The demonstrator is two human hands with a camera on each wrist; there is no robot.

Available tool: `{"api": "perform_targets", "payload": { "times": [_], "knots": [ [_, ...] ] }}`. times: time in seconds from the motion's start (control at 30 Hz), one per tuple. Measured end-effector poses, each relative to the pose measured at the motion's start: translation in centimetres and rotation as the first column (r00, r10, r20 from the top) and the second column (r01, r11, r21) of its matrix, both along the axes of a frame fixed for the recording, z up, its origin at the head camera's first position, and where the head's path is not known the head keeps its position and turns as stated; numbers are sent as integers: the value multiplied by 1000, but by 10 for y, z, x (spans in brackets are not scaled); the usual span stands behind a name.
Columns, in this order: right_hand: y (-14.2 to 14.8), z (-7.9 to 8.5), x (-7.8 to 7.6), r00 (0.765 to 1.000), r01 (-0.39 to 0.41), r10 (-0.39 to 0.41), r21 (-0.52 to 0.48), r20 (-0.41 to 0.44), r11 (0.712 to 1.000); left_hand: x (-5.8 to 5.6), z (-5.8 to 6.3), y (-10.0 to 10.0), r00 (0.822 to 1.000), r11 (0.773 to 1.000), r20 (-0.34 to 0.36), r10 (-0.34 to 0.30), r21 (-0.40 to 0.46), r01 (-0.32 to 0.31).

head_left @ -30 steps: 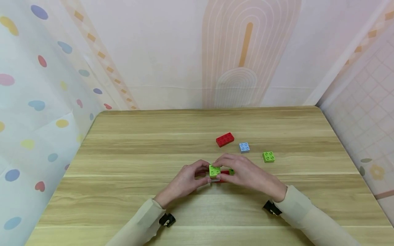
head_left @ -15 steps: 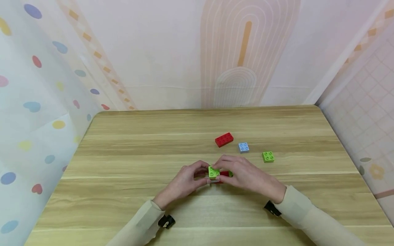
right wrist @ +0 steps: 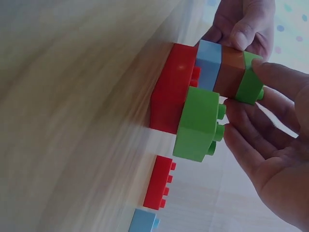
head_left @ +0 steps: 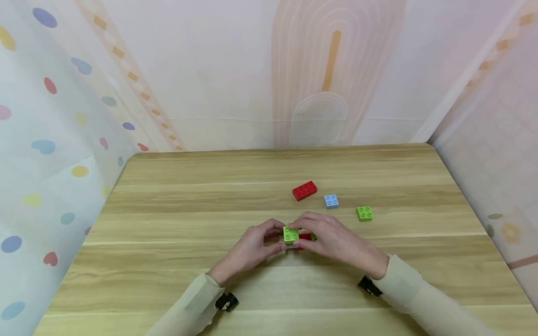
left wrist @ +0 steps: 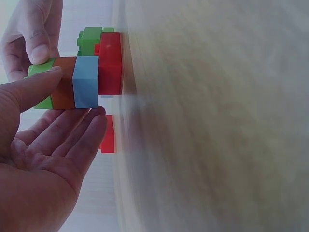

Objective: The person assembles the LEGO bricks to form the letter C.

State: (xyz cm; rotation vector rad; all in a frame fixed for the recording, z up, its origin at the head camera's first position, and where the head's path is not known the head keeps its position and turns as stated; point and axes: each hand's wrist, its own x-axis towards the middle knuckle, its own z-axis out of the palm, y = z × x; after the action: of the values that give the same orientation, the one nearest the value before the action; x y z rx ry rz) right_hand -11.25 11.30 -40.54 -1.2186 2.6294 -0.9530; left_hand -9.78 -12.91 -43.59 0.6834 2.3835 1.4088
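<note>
A small brick tower stands on one end of a red toy building brick lying on the table. From the bottom it has a light blue brick, an orange-brown brick and a bright green brick on top. My left hand holds the tower from the left, its thumb across the orange-brown brick and its fingers on the other side. From the right, my right hand pinches the top green brick between thumb and fingers. A second green brick sits on the red brick's other end, mostly hidden under my right hand in the head view.
Beyond the hands lie three loose bricks: a long red one, a light blue one and a green one to the right. The wooden table ends at a patterned cloth wall at the back.
The scene slides slightly left in the head view. Both hands keep their hold on the tower, and the bricks keep their places.
</note>
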Motion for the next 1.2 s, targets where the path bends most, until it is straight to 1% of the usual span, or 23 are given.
{"api": "perform_targets", "payload": {
  "times": [0.23, 0.4, 0.53, 0.63, 0.8, 0.97, 1.1, 1.2],
  "knots": [
    [-1, 4, 3, 997, 57, -58, 38, 43, 998, -2, 3, 0, 1000, 1000, 8, -6, -25, 7],
    [9, 6, 3, 993, 104, -107, 56, 54, 993, -2, 5, 1, 1000, 999, 9, -8, -41, 9],
    [22, 6, 2, 981, 166, -172, 71, 89, 984, -1, 6, 2, 1000, 999, 20, -2, -47, 3],
    [34, 6, 1, 970, 210, -218, 76, 111, 975, -1, 7, 2, 1000, 999, 7, 3, -45, -3],
    [55, 4, -1, 959, 265, -271, 67, 84, 962, -2, 9, 3, 1000, 999, -26, 18, -44, -19],
    [75, 0, -5, 943, 325, -327, 46, 58, 945, -3, 11, 4, 999, 998, -42, 34, -47, -36],
    [89, -1, -11, 937, 345, -347, 38, 48, 938, -3, 11, 4, 998, 998, -46, 48, -46, -50],
    [99, -1, -15, 932, 357, -359, 52, 45, 933, -3, 10, 4, 998, 998, -44, 52, -39, -54]
  ]
}}
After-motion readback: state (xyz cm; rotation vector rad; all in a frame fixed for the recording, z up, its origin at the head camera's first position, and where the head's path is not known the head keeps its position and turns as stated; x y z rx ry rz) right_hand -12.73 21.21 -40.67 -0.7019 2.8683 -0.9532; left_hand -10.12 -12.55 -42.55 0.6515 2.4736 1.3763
